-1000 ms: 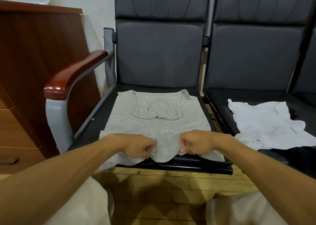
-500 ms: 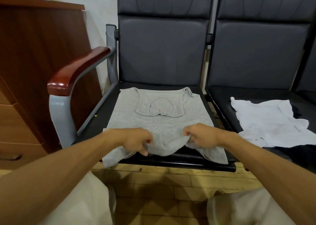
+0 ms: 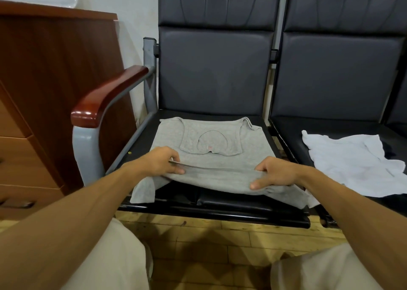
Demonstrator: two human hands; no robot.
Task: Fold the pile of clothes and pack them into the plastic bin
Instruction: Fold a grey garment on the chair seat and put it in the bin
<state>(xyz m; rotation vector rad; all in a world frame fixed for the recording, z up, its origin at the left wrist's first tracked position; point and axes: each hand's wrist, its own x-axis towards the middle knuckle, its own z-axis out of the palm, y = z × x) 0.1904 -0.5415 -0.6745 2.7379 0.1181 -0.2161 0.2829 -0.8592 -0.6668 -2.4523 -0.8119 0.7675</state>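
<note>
A grey tank top [image 3: 246, 155] lies on the left black chair seat [image 3: 143, 140], its straps folded down onto its upper part. My left hand [image 3: 163, 162] pinches the near hem on the left side. My right hand [image 3: 275, 175] grips the same hem on the right, thumb under the cloth. The hem is lifted off the seat's front edge and held over the garment's lower part. A white garment [image 3: 350, 160] lies crumpled on the right chair seat. No plastic bin is in view.
A red-brown wooden armrest [image 3: 105, 100] on a grey metal frame stands left of the seat. A wooden cabinet [image 3: 44, 91] with drawers fills the far left. Black chair backs [image 3: 213, 69] rise behind both seats. Below is a wooden floor [image 3: 198, 237], with my knees at the bottom.
Both hands have lifted the tank top's near hem and carried it away from me, spreading apart along the hem. The seat's front edge now shows under the raised cloth.
</note>
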